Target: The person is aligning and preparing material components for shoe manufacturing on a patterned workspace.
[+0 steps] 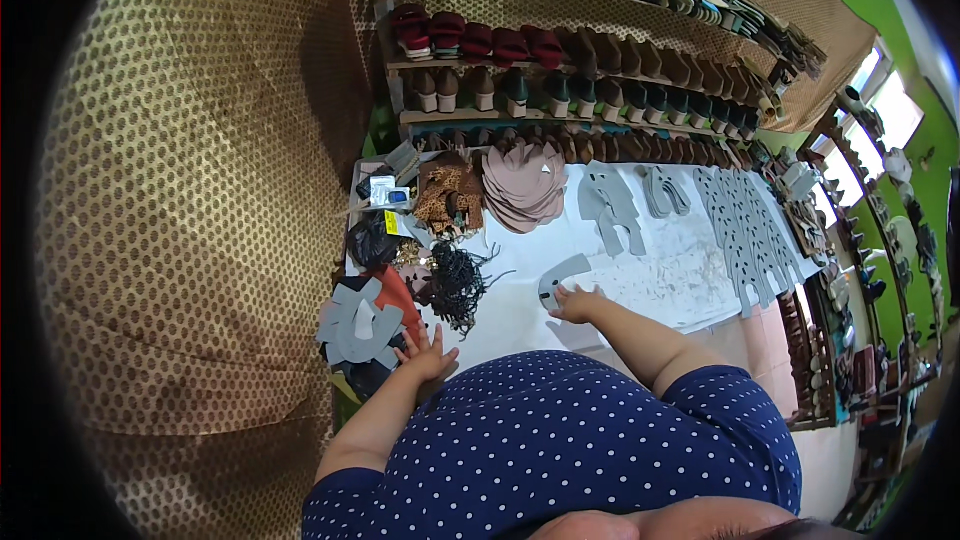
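Note:
My right hand rests at the lower edge of a curved grey shoe-upper piece with small dark marks, lying on the white tabletop. Its fingers look spread and lie flat rather than wrapped round the piece. Near the table's front left, my left hand is open with fingers apart and holds nothing. Beside it are loose grey cut pieces, a red-orange piece and a tangle of black cords.
A pink stack of rounded pieces, leopard-print material, grey cutouts and rows of grey pieces lie across the table. Behind stand shelves of shoes. A patterned curtain hangs at left; more shoe racks stand at right.

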Tool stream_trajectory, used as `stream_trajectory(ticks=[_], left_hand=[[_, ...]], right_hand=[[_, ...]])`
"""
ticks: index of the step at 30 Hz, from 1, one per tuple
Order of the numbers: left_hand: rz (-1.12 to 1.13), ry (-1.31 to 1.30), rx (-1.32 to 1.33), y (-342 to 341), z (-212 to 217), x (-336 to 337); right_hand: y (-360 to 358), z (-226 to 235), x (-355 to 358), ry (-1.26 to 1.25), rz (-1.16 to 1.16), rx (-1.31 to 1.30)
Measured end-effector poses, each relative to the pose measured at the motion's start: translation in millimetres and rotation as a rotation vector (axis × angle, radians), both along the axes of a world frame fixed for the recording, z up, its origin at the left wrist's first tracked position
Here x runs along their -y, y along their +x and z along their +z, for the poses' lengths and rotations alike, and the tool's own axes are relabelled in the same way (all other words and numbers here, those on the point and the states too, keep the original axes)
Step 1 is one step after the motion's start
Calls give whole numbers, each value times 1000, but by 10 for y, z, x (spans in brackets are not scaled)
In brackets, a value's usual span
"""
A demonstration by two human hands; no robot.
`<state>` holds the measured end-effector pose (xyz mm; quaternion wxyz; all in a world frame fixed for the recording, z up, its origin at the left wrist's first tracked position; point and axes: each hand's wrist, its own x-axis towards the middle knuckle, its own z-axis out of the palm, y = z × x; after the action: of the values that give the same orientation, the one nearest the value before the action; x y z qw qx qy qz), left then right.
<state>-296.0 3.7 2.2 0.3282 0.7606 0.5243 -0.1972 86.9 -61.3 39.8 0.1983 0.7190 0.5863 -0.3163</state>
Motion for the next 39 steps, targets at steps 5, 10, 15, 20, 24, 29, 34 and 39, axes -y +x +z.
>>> stream_trajectory(ticks=[5, 10, 15, 20, 24, 29, 34, 39], left_hand=[[-4, 25, 16, 24, 32, 1], [11, 44, -3, 47, 81, 32], [28, 73, -81, 64, 12, 95], [65, 207, -101, 177, 90, 243], [82, 393, -90, 221, 40, 390], [207, 646, -93, 315, -167, 661], [316, 621, -193, 882, 41, 743], [228, 583, -150, 1732, 240, 768]], right_hand=[[532, -234, -466, -42, 33, -79], [263, -338, -407, 591, 269, -21], [12, -71, -349, 506, 623, 67], [372, 24, -344, 512, 473, -101], [981, 223, -272, 589, 264, -487], [1754, 808, 111, 686, 124, -660], [2404, 1293, 642, 669, 11, -604], [2750, 1402, 1040, 649, -148, -703]])
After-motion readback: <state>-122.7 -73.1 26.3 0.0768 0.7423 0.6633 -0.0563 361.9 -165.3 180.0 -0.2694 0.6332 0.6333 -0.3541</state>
